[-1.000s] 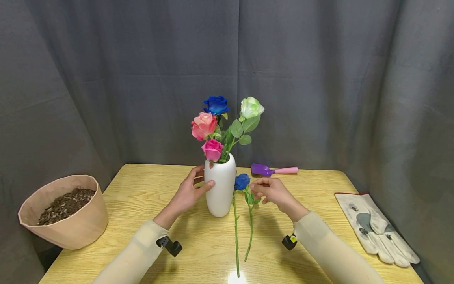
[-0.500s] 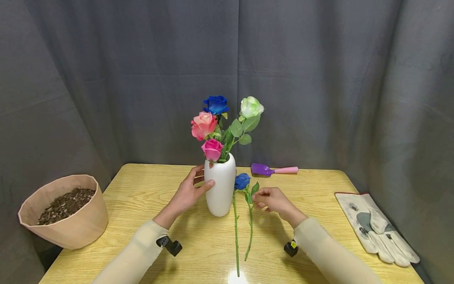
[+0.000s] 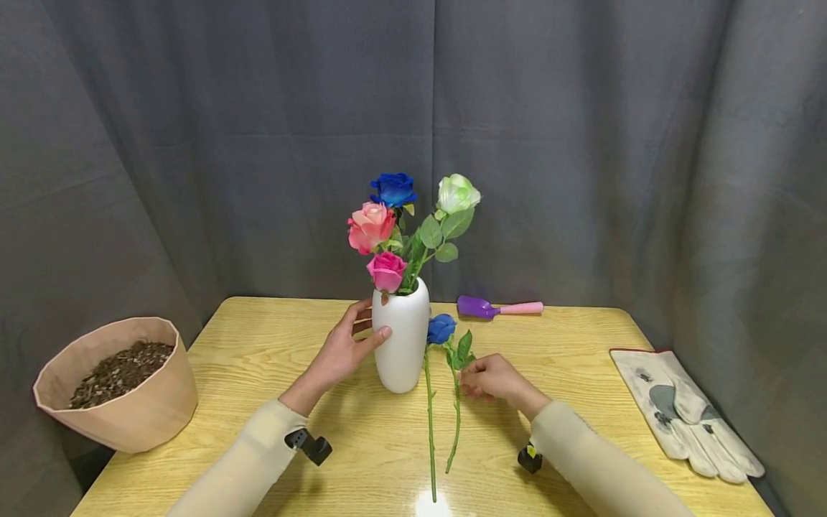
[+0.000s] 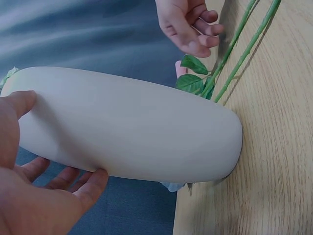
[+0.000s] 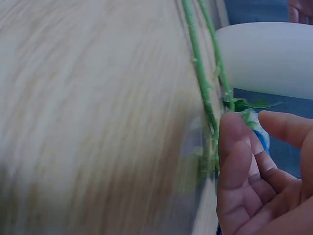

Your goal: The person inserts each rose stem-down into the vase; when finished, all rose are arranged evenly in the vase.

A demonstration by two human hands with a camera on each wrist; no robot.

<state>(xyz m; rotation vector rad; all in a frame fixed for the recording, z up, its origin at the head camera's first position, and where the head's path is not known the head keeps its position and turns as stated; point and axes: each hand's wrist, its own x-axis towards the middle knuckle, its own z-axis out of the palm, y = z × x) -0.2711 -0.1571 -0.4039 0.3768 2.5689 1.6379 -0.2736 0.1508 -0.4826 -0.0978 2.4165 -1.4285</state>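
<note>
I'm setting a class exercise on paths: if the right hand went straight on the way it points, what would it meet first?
The right hand would likely meet the nearer stem first; the two look so close that contact cannot be ruled out.

We see dark grey curtains (image 3: 555, 143) hanging behind and beside a yellowish, wood-grained table (image 3: 271, 330) with rounded far corners, and a bright glare (image 3: 432, 505) whitening its top.
</note>
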